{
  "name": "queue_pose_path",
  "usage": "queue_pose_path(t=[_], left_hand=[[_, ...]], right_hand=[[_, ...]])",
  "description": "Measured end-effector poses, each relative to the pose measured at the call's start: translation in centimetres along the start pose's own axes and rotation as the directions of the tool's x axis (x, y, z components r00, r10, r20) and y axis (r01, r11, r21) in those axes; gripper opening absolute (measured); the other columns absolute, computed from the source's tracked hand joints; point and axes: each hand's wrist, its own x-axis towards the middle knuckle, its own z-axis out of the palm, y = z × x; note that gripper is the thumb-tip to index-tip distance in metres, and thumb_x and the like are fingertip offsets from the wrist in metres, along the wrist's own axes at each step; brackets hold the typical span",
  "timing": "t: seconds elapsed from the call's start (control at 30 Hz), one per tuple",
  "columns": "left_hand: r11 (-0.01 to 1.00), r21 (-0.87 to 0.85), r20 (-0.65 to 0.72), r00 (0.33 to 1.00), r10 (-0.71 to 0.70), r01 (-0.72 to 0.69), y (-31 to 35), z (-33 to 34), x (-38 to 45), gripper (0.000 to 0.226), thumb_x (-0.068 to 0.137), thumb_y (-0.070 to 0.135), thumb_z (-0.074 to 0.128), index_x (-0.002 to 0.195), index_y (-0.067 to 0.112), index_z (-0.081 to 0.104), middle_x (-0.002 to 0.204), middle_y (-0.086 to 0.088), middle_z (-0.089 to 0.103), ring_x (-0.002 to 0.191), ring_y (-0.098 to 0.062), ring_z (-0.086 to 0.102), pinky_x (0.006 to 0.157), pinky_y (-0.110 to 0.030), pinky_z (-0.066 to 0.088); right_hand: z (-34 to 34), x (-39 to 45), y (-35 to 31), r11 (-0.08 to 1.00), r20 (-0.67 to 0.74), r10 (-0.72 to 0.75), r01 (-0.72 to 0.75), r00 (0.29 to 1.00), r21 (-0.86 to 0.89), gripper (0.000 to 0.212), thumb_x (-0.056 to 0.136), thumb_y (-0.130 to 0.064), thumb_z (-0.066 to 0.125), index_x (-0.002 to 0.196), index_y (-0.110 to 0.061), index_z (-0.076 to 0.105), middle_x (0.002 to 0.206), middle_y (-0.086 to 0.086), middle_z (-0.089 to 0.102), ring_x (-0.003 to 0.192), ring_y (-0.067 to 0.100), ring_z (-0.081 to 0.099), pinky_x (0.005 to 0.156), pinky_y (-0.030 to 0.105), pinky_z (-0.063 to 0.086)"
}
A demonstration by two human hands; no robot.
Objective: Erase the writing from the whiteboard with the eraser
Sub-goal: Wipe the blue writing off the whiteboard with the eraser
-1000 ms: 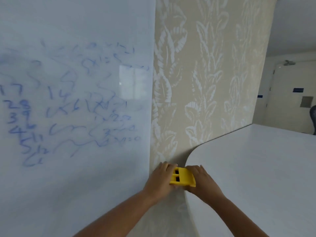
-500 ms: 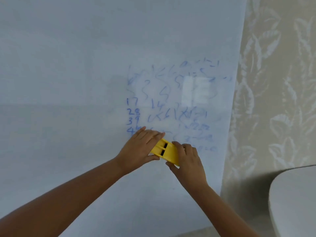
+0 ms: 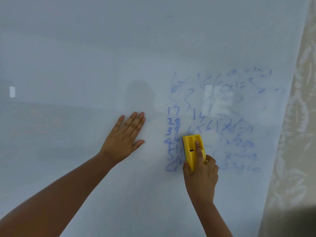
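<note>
A large whiteboard (image 3: 85,48) fills most of the view. Blue writing (image 3: 172,122), partly smeared, covers its right-hand part: a column of numbers and fainter scribbles to the right. My right hand (image 3: 201,175) grips a yellow eraser (image 3: 190,144) from below, index finger stretched along its back, pressing it upright against the board over the lower numbers. My left hand (image 3: 125,139) lies flat on the bare board to the left of the writing, fingers together and pointing up, holding nothing.
Beige wallpaper with a pale leaf pattern (image 3: 297,134) borders the board's right edge. A bright window reflection (image 3: 218,100) lies over the upper writing, and a small one (image 3: 12,91) shows at the far left.
My left hand has let go of the eraser and moved left, flat onto the board. My right hand alone now holds the eraser, turned upright against the writing. The view has swung left.
</note>
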Motion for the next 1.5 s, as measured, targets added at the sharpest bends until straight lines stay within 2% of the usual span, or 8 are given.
queue_pose_path(t=[0.27, 0.5, 0.73, 0.93, 1.1, 1.27, 1.4, 1.5], left_hand=[[0.998, -0.009, -0.166, 0.984, -0.07, 0.069, 0.8, 2.2, -0.1, 0.063, 0.093, 0.041, 0.033, 0.145, 0.006, 0.029, 0.152, -0.009, 0.027, 0.139, -0.024, 0.026, 0.114, -0.046, 0.016], [0.997, -0.029, -0.189, 0.979, -0.077, 0.073, 0.8, 2.6, -0.3, 0.062, 0.094, 0.04, 0.032, 0.146, 0.007, 0.027, 0.153, -0.008, 0.025, 0.141, -0.022, 0.024, 0.114, -0.046, 0.014], [0.997, -0.019, -0.196, 0.978, -0.075, 0.073, 0.8, 2.6, -0.3, 0.062, 0.095, 0.04, 0.031, 0.147, 0.006, 0.026, 0.153, -0.009, 0.025, 0.14, -0.025, 0.024, 0.114, -0.047, 0.016], [0.996, -0.028, -0.207, 0.975, -0.083, 0.079, 0.9, 2.6, -0.4, 0.061, 0.094, 0.039, 0.033, 0.146, 0.006, 0.029, 0.152, -0.008, 0.026, 0.14, -0.025, 0.026, 0.114, -0.047, 0.017], [0.997, -0.02, -0.187, 0.979, -0.078, 0.076, 0.8, 2.2, -0.3, 0.061, 0.095, 0.039, 0.032, 0.145, 0.006, 0.029, 0.152, -0.008, 0.027, 0.139, -0.025, 0.026, 0.113, -0.046, 0.017], [0.996, -0.033, -0.179, 0.98, -0.082, 0.077, 0.7, 2.3, -0.4, 0.06, 0.095, 0.038, 0.031, 0.146, 0.006, 0.027, 0.153, -0.008, 0.025, 0.14, -0.024, 0.025, 0.114, -0.046, 0.015], [0.997, -0.027, -0.186, 0.979, -0.083, 0.079, 0.8, 2.4, -0.4, 0.06, 0.096, 0.038, 0.031, 0.146, 0.006, 0.027, 0.153, -0.009, 0.027, 0.14, -0.025, 0.026, 0.114, -0.047, 0.018], [0.997, -0.027, -0.182, 0.98, -0.082, 0.078, 0.8, 2.3, -0.4, 0.06, 0.096, 0.038, 0.03, 0.146, 0.006, 0.026, 0.153, -0.008, 0.028, 0.14, -0.024, 0.027, 0.114, -0.047, 0.018]], right_hand=[[3.8, -3.5, -1.6, 0.992, 0.059, -0.126, 0.126, 0.99, 0.0, 0.071, 0.074, -0.037, 0.071, 0.136, -0.025, 0.04, 0.105, 0.023, 0.057, 0.078, 0.038, 0.055, 0.062, 0.046, 0.049], [4.0, -1.0, -1.7, 0.994, -0.086, 0.105, -0.102, 0.991, 0.035, 0.077, 0.08, -0.033, 0.069, 0.138, -0.039, 0.02, 0.113, 0.024, 0.05, 0.091, 0.04, 0.049, 0.076, 0.049, 0.044], [4.9, -4.7, -1.5, 0.999, 0.086, -0.029, 0.027, 0.996, 0.019, 0.085, 0.067, -0.035, 0.08, 0.138, -0.038, 0.033, 0.101, 0.02, 0.056, 0.078, 0.037, 0.054, 0.06, 0.044, 0.051], [5.2, -2.7, -2.6, 0.994, -0.056, 0.093, -0.089, 0.994, 0.063, 0.072, 0.078, -0.06, 0.048, 0.142, -0.041, 0.02, 0.11, 0.017, 0.047, 0.093, 0.034, 0.048, 0.065, 0.044, 0.052], [5.7, -6.8, -1.4, 1.0, 0.14, -0.023, 0.023, 0.99, -0.003, 0.079, 0.062, -0.031, 0.083, 0.132, -0.026, 0.047, 0.1, 0.023, 0.059, 0.072, 0.04, 0.057, 0.053, 0.046, 0.052], [5.1, -4.9, 0.2, 0.993, 0.022, 0.117, -0.117, 0.993, -0.023, 0.08, 0.076, -0.035, 0.071, 0.137, -0.042, 0.019, 0.115, 0.024, 0.051, 0.092, 0.042, 0.05, 0.07, 0.049, 0.049], [5.9, -7.2, -0.5, 0.998, 0.17, -0.042, 0.047, 0.985, -0.028, 0.08, 0.063, -0.032, 0.083, 0.133, -0.024, 0.046, 0.101, 0.024, 0.06, 0.073, 0.041, 0.058, 0.055, 0.047, 0.052], [5.4, -7.8, 1.2, 0.997, 0.173, 0.01, 0.004, 0.985, -0.079, 0.083, 0.054, -0.025, 0.088, 0.128, -0.021, 0.05, 0.095, 0.027, 0.061, 0.067, 0.045, 0.058, 0.051, 0.049, 0.052]])
